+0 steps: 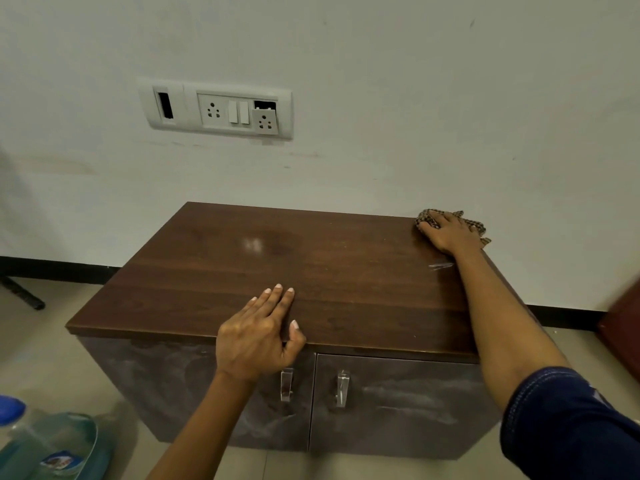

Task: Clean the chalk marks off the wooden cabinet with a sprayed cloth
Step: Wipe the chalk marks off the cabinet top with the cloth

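1. The right hand (446, 233) lies flat with its fingers straight, pressing the checked cloth (426, 216) onto the far right corner of the wooden cabinet's top (311, 271); probably so the palm's weight scrubs.
2. The left hand (259, 337) rests open on the front edge and holds nothing; it seems to brace the long reach.
3. A chalk mark (440, 266) lies just beside the right wrist; chalk smears (408, 396) cover both doors around the metal handles (286, 384); much work seems left.
4. A blue-capped bottle (52, 441) stands on the floor at the left, well apart; a socket panel (218, 109) is on the wall above.
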